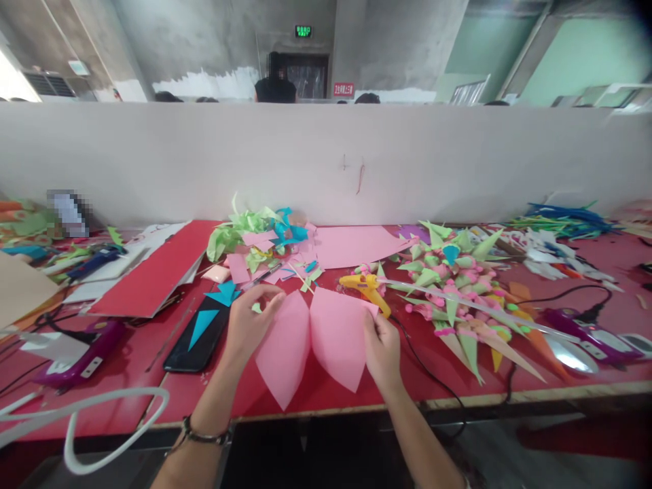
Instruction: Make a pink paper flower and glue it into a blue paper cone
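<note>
Two bare hands hold folded pink paper above a red table.
On the table, right, sits a heap of green and pink paper shapes. The pink paper, two pointed lobes, spans the centre. The left hand and right hand each pinch an outer edge, fingers closed. Beyond lies a yellow glue gun.

Between the left hand and right hand I see smooth, matt pink paper. Beyond them, the glue gun looks plastic; leftward, the smartphone looks glossy.
</note>
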### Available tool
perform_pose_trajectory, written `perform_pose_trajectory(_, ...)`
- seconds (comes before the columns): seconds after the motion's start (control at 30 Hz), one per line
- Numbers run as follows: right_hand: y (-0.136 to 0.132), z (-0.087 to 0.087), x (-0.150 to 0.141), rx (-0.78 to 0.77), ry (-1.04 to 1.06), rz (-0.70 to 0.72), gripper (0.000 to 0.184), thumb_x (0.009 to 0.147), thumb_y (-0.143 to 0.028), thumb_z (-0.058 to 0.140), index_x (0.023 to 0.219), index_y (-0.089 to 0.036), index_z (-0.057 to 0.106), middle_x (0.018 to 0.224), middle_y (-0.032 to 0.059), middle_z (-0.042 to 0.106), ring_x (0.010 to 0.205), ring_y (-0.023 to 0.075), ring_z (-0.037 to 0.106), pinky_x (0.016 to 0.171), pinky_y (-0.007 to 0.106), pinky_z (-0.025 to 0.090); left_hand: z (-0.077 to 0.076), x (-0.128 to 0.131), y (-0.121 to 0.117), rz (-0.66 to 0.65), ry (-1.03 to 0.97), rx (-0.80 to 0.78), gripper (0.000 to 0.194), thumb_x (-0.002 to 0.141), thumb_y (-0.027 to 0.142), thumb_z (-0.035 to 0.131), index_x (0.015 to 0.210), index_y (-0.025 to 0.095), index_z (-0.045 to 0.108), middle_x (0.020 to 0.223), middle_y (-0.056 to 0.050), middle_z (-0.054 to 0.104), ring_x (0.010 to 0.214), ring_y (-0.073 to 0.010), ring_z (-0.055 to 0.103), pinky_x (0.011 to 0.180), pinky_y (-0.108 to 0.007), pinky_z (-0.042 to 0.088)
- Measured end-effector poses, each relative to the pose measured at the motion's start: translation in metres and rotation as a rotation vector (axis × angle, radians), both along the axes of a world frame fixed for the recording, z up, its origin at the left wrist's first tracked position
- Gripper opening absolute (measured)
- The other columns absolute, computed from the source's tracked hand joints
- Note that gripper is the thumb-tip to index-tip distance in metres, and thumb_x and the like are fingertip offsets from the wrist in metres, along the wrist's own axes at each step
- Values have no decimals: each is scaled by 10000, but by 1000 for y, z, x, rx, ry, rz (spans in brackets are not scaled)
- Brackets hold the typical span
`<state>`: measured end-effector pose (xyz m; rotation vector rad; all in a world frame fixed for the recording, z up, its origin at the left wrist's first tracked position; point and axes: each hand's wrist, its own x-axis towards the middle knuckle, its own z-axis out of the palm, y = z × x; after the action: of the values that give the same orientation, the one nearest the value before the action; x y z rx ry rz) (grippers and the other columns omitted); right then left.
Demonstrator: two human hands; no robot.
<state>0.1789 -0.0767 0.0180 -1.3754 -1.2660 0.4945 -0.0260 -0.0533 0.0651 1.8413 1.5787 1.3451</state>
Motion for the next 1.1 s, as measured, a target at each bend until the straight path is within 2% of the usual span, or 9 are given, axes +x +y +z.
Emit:
perform_pose_trajectory(0.07,0,-2,0,-1,56,-15,330,792,-384,424,547,-162,435,460,-39,363,451,90,336,417,204,287,-4,-8,-7,-4,-121,-79,364,689,360,571,998,169,549,795,-18,587,712,-136,523,611,-216,407)
perform_pose_trajectory(0.13,-2,-4,-1,-26,135,34,299,784,-395,439,647,-142,522,541,2,499,515,121,444,481,217,376,-11,-14,-15,-1,-273,-215,496,655,378,608,1097,177,507,893,-46,601,834,-166,545,677,-237,434)
perform_pose_trajectory(0.23,-7,-9,-2,-95,204,193,304,773,-404,462,799,-123,575,693,56,604,636,169,541,587,260,444,-26,-15,-29,36,-545,-444,470,629,439,622,1003,157,584,945,-84,625,870,-201,571,688,-258,455)
perform_pose_trajectory(0.37,-14,-16,-2,-136,129,201,330,778,-414,452,649,-123,539,579,37,545,568,156,504,527,247,413,-49,-3,-41,108,-866,-575,440,552,480,671,806,123,626,711,-81,648,644,-192,593,557,-271,460)
perform_pose_trajectory(0.5,-14,-18,-1,-108,37,109,388,792,-426,412,507,-164,386,434,-39,330,419,82,331,400,213,279,-58,10,-45,104,-818,-539,401,544,506,666,602,121,571,491,-6,537,474,-127,508,455,-226,403)
perform_pose_trajectory(0.6,-12,-14,-1,-80,-36,108,398,793,-427,409,496,-183,305,425,-56,260,401,65,280,389,212,228,-52,10,-41,205,-715,-494,462,590,579,583,507,139,471,402,49,398,367,-63,359,358,-181,276)
perform_pose_trajectory(0.7,-11,-8,3,-84,-92,127,408,791,-435,409,494,-189,278,417,-58,246,392,63,274,385,214,204,-43,3,-37,231,-605,-445,479,600,591,559,473,153,413,373,69,317,343,-47,271,334,-178,190)
perform_pose_trajectory(0.83,-11,-4,10,-99,-88,133,404,798,-435,390,492,-186,302,430,-58,238,403,64,257,388,215,205,-37,-8,-36,205,-572,-423,456,600,579,561,478,158,436,372,60,342,361,-70,321,347,-186,231)
perform_pose_trajectory(1.1,-12,0,9,-161,-29,184,409,797,-463,378,504,-182,330,450,-54,243,419,71,249,398,218,225,-34,-14,-40,163,-730,-505,434,542,564,628,577,137,555,434,29,476,442,-102,432,422,-204,357)
